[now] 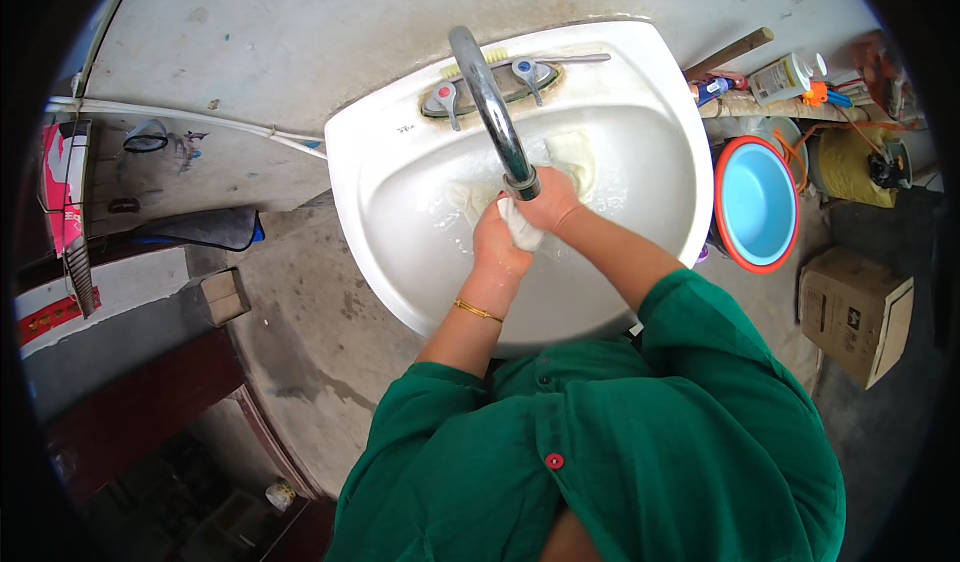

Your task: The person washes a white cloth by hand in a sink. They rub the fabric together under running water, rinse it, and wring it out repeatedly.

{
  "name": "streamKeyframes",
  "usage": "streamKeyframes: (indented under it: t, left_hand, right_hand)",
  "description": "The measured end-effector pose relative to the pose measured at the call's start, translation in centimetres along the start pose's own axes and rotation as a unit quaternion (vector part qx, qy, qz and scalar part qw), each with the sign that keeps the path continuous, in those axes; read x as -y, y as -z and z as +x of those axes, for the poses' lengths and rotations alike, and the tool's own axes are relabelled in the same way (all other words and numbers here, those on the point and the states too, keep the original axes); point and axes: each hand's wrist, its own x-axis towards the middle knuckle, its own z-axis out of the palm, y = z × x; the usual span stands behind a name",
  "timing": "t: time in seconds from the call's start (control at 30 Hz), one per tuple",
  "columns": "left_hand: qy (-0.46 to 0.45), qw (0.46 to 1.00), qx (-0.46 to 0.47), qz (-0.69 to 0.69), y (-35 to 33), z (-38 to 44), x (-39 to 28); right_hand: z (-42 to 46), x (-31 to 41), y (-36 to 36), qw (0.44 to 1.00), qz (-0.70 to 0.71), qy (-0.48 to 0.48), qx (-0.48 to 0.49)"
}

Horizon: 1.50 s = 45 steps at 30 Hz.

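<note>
Under the chrome faucet spout (pixel 491 104), my two hands hold a wet white cloth (pixel 519 226) between them. My left hand (pixel 495 236) grips its near left side, with a gold bracelet on that wrist. My right hand (pixel 553 196) grips it from the right, partly behind the spout's end. More pale wet cloth (pixel 574 158) lies in the white sink (pixel 660 164), beyond and to the left of my hands. Water splashes about the basin. A red-marked tap handle (pixel 445 97) and a blue-marked one (pixel 526 71) sit at the faucet's base.
A toothbrush-like handle (pixel 581 58) lies behind the taps. Right of the sink are a light-blue basin with a red one (pixel 759 203), a cardboard box (pixel 851 314) and a shelf with a white bottle (pixel 781 80). White pipes (pixel 187 114) run along the wall at left.
</note>
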Motion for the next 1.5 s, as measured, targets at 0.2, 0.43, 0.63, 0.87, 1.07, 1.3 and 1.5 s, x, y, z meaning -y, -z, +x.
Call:
streamKeyframes:
  t: [0.2,0.43,0.63,0.87,1.07,1.3,1.5]
  left_hand:
    - [-0.057,0.985,-0.154,-0.042,-1.7,1.3,-1.6]
    - [0.022,0.998,-0.065,0.001,0.0,1.2,-3.1]
    - [0.037,0.981,0.187,-0.040,-0.1,0.0,-3.4]
    - [-0.043,0.997,0.057,0.029,0.0,0.1,-2.2]
    - [0.004,0.999,-0.028,0.024,-0.8,-0.9,-1.8]
    - [-0.050,0.987,-0.137,-0.062,-1.9,0.5,-2.2]
    - [-0.026,0.994,-0.108,-0.013,1.3,2.5,-3.7]
  right_hand:
    - [5.6,-7.8,-3.1,0.974,0.061,-0.077,-0.204]
    - [-1.5,-1.0,-4.2,0.968,0.236,0.026,0.083]
    - [-2.8,3.8,-1.1,0.983,0.157,0.090,0.026]
    - [-1.2,3.2,-1.5,0.995,0.084,0.045,-0.038]
    - [-1.6,2.2,-1.7,0.992,-0.027,0.105,-0.059]
    - [6.6,-6.4,-4.1,0.984,0.067,-0.110,-0.123]
    - [2.1,-2.2,-6.1,0.972,0.230,-0.003,0.043]
